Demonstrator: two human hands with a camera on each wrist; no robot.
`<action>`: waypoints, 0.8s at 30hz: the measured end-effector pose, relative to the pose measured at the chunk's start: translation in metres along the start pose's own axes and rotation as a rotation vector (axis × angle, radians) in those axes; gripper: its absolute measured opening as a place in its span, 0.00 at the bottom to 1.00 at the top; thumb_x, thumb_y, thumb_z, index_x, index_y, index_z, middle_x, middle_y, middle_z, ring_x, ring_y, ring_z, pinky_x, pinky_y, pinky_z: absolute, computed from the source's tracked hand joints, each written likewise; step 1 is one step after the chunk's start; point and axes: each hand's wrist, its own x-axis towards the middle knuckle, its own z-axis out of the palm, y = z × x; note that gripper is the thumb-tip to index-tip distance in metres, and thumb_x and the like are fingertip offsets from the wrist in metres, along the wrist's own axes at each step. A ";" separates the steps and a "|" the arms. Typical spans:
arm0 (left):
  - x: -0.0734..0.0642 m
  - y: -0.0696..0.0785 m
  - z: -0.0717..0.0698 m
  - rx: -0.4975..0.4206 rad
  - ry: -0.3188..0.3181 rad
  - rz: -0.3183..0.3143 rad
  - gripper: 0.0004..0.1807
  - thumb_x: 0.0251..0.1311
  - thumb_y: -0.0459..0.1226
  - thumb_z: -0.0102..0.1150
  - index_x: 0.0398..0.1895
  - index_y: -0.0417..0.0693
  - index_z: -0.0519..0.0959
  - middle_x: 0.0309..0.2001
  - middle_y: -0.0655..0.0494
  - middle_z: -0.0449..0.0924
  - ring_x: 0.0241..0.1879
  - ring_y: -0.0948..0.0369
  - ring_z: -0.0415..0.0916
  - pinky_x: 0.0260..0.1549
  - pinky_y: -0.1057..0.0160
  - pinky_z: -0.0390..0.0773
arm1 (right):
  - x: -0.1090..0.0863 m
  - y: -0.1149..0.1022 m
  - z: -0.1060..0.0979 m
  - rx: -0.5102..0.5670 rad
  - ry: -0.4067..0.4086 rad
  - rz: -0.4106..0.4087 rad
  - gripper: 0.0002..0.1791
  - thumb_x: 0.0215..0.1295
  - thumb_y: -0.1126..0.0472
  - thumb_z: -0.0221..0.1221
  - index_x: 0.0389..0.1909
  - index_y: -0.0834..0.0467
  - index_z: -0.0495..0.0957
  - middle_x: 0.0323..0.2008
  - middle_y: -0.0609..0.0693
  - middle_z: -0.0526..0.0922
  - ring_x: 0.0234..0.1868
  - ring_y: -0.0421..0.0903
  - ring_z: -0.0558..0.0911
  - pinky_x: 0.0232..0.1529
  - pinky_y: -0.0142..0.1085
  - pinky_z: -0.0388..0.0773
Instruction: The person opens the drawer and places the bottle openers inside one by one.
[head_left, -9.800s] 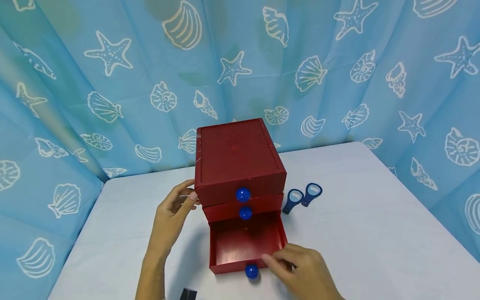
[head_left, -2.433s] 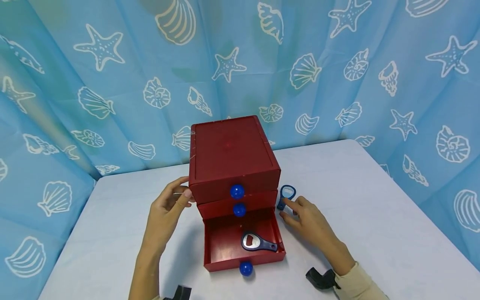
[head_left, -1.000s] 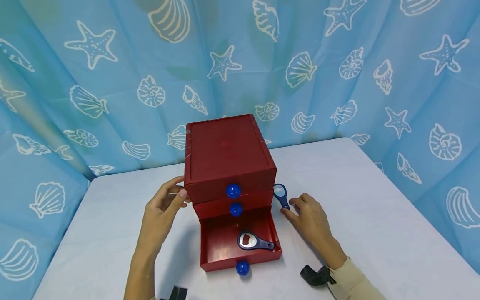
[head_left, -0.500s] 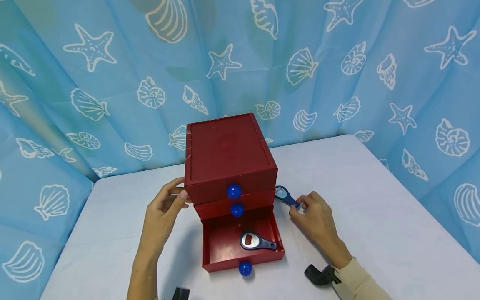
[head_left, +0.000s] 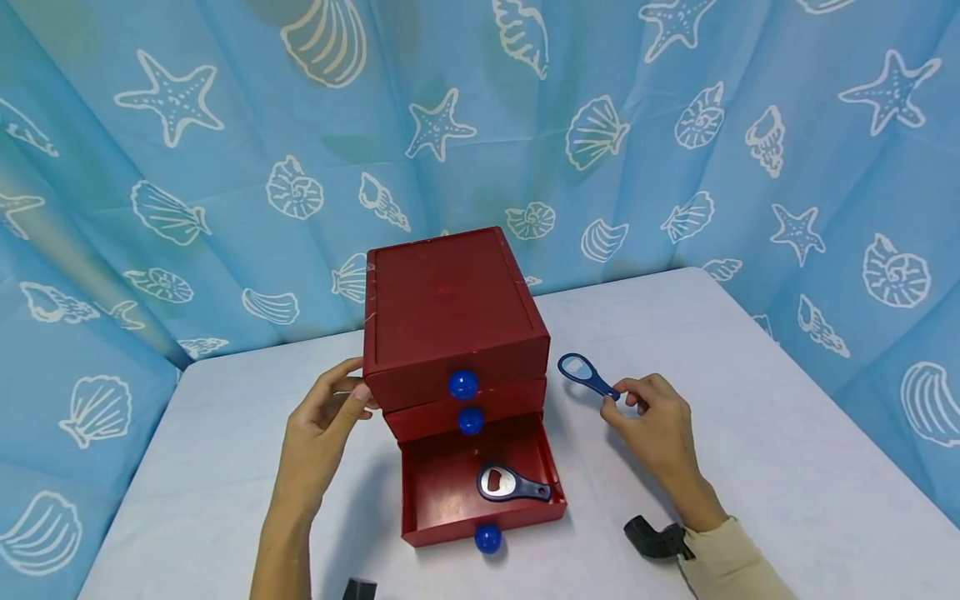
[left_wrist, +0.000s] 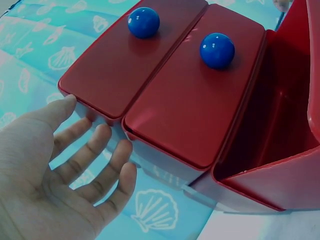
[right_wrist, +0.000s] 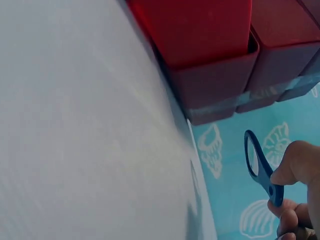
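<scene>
My right hand (head_left: pixel 660 429) pinches a blue bottle opener (head_left: pixel 596 382) by the end of its handle, thumb on one side and fingers on the other. Its oval head with the pale metal plate points left, toward the red drawer unit (head_left: pixel 453 304); in the right wrist view the same bottle opener (right_wrist: pixel 262 176) shows up edge-on. A second blue bottle opener (head_left: pixel 525 489) lies inside the pulled-out bottom drawer (head_left: pixel 442 536). My left hand (head_left: pixel 318 433) stays at the unit's left side, thumb at the front corner and relaxed fingers along the side wall (left_wrist: pixel 97 114).
Two upper drawers with round blue knobs (head_left: pixel 463 384) are closed above the bottom drawer. The unit stands on a white-covered table (head_left: pixel 750 400). Behind and beside it hangs a blue seashell curtain (head_left: pixel 480 183). A black wrist mount (head_left: pixel 654 537) sits at my right wrist.
Earliest, the drawer held nothing and both bottle openers lay right of the unit. One then appears in the drawer; my right hand has drawn the other rightward. My left hand stays put.
</scene>
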 end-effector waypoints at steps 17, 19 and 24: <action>0.001 0.001 -0.002 -0.017 -0.008 0.008 0.21 0.71 0.43 0.58 0.66 0.61 0.74 0.47 0.54 0.80 0.46 0.51 0.80 0.49 0.65 0.79 | 0.014 0.001 -0.028 0.129 -0.042 -0.152 0.13 0.47 0.70 0.74 0.34 0.57 0.84 0.28 0.47 0.74 0.30 0.38 0.70 0.27 0.34 0.68; 0.000 0.001 -0.002 -0.015 -0.007 -0.001 0.21 0.71 0.44 0.58 0.66 0.61 0.74 0.48 0.55 0.80 0.46 0.53 0.80 0.49 0.65 0.79 | 0.013 0.000 -0.028 0.136 -0.064 -0.149 0.13 0.48 0.69 0.74 0.35 0.56 0.84 0.28 0.47 0.74 0.31 0.38 0.70 0.27 0.34 0.69; 0.000 0.001 0.000 -0.005 -0.008 -0.001 0.21 0.71 0.44 0.58 0.66 0.62 0.74 0.48 0.55 0.80 0.46 0.56 0.80 0.48 0.65 0.79 | 0.013 -0.002 -0.033 0.146 -0.109 -0.130 0.14 0.49 0.70 0.74 0.35 0.54 0.84 0.29 0.48 0.74 0.31 0.39 0.71 0.29 0.29 0.69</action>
